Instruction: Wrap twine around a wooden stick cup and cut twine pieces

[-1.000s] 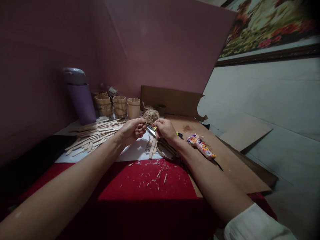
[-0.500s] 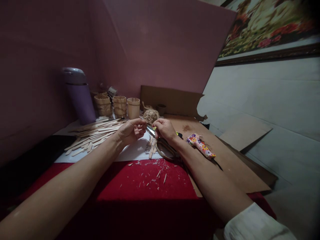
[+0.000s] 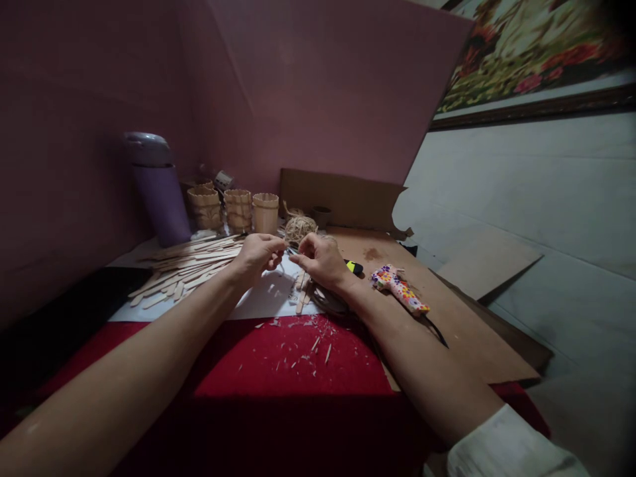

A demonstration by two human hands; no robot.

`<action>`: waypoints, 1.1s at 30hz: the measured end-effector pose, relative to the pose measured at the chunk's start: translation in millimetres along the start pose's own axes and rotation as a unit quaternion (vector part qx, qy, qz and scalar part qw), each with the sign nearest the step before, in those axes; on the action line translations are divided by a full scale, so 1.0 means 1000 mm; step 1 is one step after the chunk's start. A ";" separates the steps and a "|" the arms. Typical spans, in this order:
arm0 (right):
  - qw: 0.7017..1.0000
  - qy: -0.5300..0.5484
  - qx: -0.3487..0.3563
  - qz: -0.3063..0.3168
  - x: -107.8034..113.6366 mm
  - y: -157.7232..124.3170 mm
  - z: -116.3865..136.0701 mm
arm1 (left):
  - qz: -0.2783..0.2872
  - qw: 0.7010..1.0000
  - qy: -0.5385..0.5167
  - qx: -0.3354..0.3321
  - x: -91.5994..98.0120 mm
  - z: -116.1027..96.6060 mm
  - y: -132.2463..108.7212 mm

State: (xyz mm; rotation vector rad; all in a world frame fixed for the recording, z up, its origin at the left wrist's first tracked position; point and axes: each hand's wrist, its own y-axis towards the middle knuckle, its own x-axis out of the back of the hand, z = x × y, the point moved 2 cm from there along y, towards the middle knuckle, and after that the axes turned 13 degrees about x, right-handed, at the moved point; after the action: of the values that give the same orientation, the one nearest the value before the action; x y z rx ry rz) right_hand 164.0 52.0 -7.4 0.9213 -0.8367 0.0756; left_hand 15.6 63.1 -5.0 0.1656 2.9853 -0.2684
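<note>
My left hand (image 3: pixel 262 255) is closed in a pinch above the white paper, its thumb and forefinger close to my right fingertips. Whatever it pinches is too small to make out. My right hand (image 3: pixel 318 260) has its fingers curled around the blade end of a pair of scissors (image 3: pixel 328 302). Only the blade tips show between the hands, while the handles come out below my right wrist. Just behind the hands sits a ball of twine (image 3: pixel 300 228). A few wooden craft sticks (image 3: pixel 302 295) lie below my right hand.
A pile of craft sticks (image 3: pixel 191 268) spreads at left, before three wooden cups (image 3: pixel 265 215) and a purple flask (image 3: pixel 161 202). A flower-patterned glue gun (image 3: pixel 400 289) lies on cardboard (image 3: pixel 462 338) at right. Wood shavings litter the red cloth (image 3: pixel 278 371).
My right hand has turned and its fingers have shifted over the scissors, covering most of the blades. My left hand has moved slightly left, its fingers curling more tightly.
</note>
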 end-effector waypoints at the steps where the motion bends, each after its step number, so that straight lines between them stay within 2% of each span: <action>1: 0.999 -0.029 0.015 0.016 0.002 0.000 0.003 | -0.011 1.000 0.028 -0.003 0.000 0.000 0.000; 3: 0.995 -0.084 0.025 0.038 0.005 0.000 0.006 | -0.027 0.997 0.070 -0.007 0.000 0.001 0.000; 6: 0.991 -0.122 0.043 0.025 0.010 0.001 0.009 | -0.025 0.995 0.097 -0.010 -0.001 0.001 0.000; 8: 0.995 -0.096 0.041 0.002 0.009 0.002 0.008 | 0.005 0.995 0.095 0.006 -0.001 0.001 -0.001; 10: 0.999 -0.027 0.013 -0.011 0.006 0.003 0.004 | 0.058 0.994 0.088 0.028 -0.002 0.002 -0.002; 14: 0.992 0.109 -0.059 0.000 -0.002 0.003 -0.003 | 0.140 0.988 0.054 0.046 -0.002 0.004 -0.003; 17: 0.991 0.103 -0.083 -0.016 -0.001 0.003 -0.004 | 0.171 0.984 0.017 0.048 -0.002 0.005 -0.004; 20: 0.994 0.080 -0.077 -0.023 0.001 0.003 -0.003 | 0.195 0.979 -0.015 0.050 -0.003 0.005 -0.004; 26: 0.996 0.064 -0.066 -0.020 0.003 0.003 0.000 | 0.204 0.976 -0.042 0.072 -0.005 0.003 -0.007; 33: 0.999 0.017 -0.032 -0.028 0.003 0.003 0.000 | 0.179 0.980 -0.058 0.061 -0.005 0.002 -0.008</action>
State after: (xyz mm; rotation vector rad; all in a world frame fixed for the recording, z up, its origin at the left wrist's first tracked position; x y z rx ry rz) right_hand 165.2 53.2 -3.8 0.8812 -0.7777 0.0155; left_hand 20.2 54.4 -5.1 0.6657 2.7568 -0.4013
